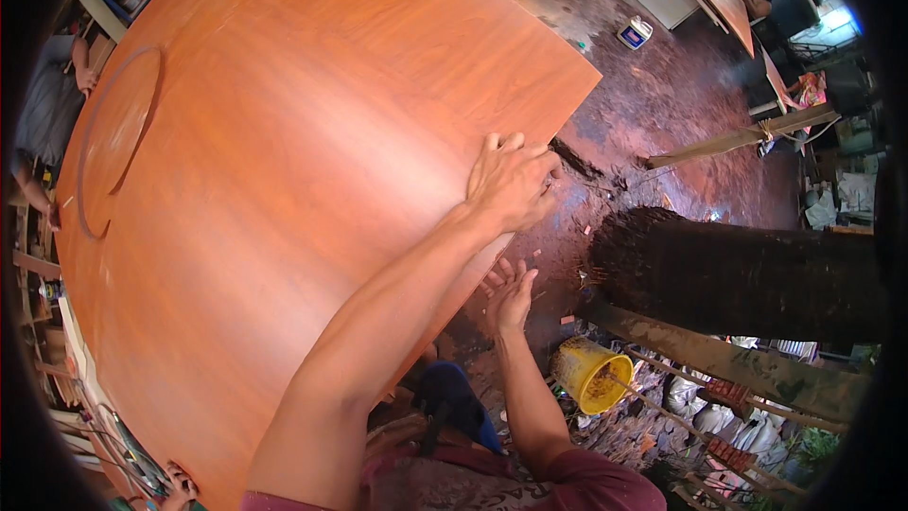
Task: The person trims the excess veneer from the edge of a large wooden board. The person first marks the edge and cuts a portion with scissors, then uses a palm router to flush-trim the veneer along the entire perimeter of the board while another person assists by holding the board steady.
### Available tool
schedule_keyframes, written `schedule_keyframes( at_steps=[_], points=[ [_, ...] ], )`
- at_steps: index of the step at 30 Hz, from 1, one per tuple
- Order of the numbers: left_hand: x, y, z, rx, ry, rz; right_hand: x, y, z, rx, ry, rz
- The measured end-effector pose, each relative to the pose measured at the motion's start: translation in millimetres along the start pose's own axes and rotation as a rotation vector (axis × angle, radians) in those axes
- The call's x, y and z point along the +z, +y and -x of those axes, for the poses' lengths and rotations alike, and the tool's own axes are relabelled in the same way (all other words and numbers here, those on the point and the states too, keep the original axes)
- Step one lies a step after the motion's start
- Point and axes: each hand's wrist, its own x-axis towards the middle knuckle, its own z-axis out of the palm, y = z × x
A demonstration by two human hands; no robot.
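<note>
In front of me I counted one broad wooden panel (284, 132), one yellow bucket (573, 369) and one white jug (635, 33).

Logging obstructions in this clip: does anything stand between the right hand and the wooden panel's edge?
Nothing visible does: the open right hand is beside the wooden panel; the left hand is farther along its edge.

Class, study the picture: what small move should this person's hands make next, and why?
Probably bring the right hand to the nearby edge of the wooden panel and take hold: it is open beside that edge, with nothing seen in it, while the left hand lies bent over the same edge, farther along.
</note>
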Motion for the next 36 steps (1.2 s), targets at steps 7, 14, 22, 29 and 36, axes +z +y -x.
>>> schedule_keyframes(
  at_steps=[7, 14, 22, 29, 36],
  points=[
    [-11, -9, 22, -0.054, 0.182, 0.233, -14, -39, 2, -0.392, 0.023, 0.404],
    [-108, 19, 251, -0.479, 0.626, 0.261, 76, -128, 45, -1.036, -0.225, 0.812],
    [-60, 121, 430, -0.451, 0.927, 0.052, 211, -68, 119, -1.266, -1.230, 1.321],
    [-10, 158, 502, -1.091, 1.379, -0.513, 322, 97, 218, -1.229, -2.054, 1.139],
    [38, 70, 523, -0.942, 2.680, 0.199, 340, 222, 329, -1.168, -2.165, 1.172]
  ],
)
